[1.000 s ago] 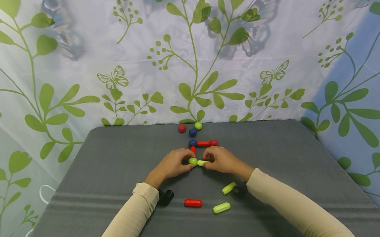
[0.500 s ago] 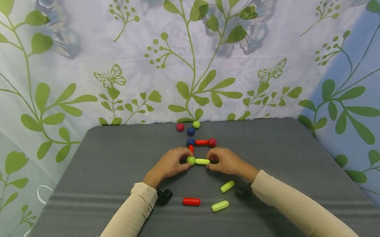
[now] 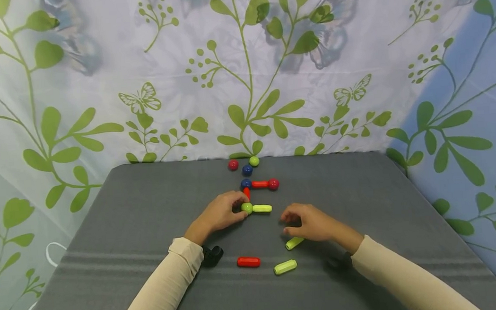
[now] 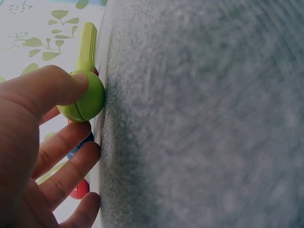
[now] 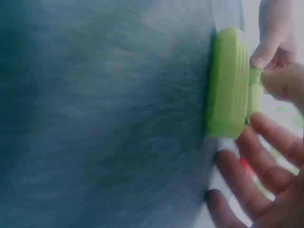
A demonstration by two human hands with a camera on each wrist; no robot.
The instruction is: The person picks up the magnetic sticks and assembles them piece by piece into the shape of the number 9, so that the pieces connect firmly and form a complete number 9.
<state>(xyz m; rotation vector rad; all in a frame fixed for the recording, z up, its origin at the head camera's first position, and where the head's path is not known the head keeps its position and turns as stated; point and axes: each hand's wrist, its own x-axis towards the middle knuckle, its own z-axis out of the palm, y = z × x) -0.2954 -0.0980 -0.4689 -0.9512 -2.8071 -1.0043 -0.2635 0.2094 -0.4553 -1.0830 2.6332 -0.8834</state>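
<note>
The left hand (image 3: 219, 214) is pinching the green ball (image 3: 246, 208) steady; the right hand (image 3: 309, 224), fingers loose, is reaching over a green stick (image 3: 294, 242) and should grip it mid-length.

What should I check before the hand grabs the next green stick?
1. Left hand steadying the green ball: ok.
2. Green stick joined to that ball: ok.
3. Right hand over the spare green stick: ok.
4. Right fingers closed round it: not ok, they look spread.
5. Red stick lying out of the way: ok.
6. Whether the joints hold firm: cannot tell.
</note>
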